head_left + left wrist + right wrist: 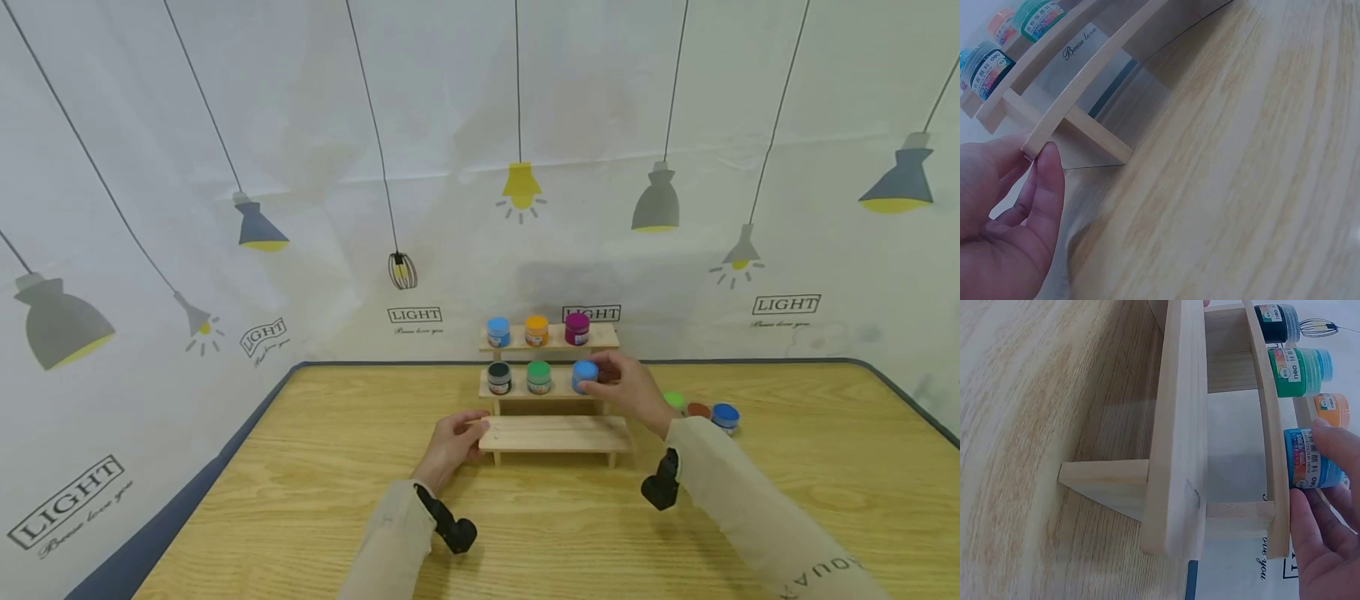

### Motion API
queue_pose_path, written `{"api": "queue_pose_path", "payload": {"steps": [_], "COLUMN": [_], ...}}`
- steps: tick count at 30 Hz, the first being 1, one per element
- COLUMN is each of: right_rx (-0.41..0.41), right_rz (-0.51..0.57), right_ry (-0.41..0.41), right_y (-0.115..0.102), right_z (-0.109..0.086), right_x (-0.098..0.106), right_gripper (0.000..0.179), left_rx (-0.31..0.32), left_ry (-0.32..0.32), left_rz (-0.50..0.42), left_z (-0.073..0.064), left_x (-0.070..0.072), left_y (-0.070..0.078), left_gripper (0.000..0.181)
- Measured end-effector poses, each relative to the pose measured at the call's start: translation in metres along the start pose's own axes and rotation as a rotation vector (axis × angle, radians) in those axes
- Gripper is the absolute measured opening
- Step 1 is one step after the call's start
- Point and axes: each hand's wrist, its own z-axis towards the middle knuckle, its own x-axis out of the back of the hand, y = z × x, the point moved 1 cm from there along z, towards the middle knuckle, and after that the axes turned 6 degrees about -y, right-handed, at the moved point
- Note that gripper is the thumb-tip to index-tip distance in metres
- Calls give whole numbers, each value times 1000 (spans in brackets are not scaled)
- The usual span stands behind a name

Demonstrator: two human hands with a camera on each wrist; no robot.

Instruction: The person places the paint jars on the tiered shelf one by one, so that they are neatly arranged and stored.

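Note:
A three-step wooden rack (555,435) stands on the table. My left hand (452,448) pinches the left end of its lowest step between thumb and fingers; the left wrist view shows that hand (1016,212) at the step's corner. At the right end of the middle step, my right hand (628,388) grips a blue paint jar (584,375), its base at the board in the right wrist view. Beside that jar stand a green paint jar (538,377) and a black paint jar (499,378). The lowest step bears no jar.
The top step holds a light blue jar (498,332), an orange jar (536,331) and a purple jar (577,329). Right of the rack, a light green jar (673,401), a brown jar (698,411) and a dark blue jar (725,417) sit on the table (315,492), partly behind my right arm.

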Motion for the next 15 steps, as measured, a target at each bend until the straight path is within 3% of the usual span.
{"api": "queue_pose_path", "payload": {"steps": [15], "right_rx": [26], "right_rz": [-8], "right_ry": [10], "right_y": [1], "right_z": [-2], "right_x": [0], "right_gripper": [47], "left_rx": [-21], "left_ry": [-11], "left_rz": [-10], "left_z": [-1], "left_x": [1], "left_y": [-1], "left_gripper": [31]}}
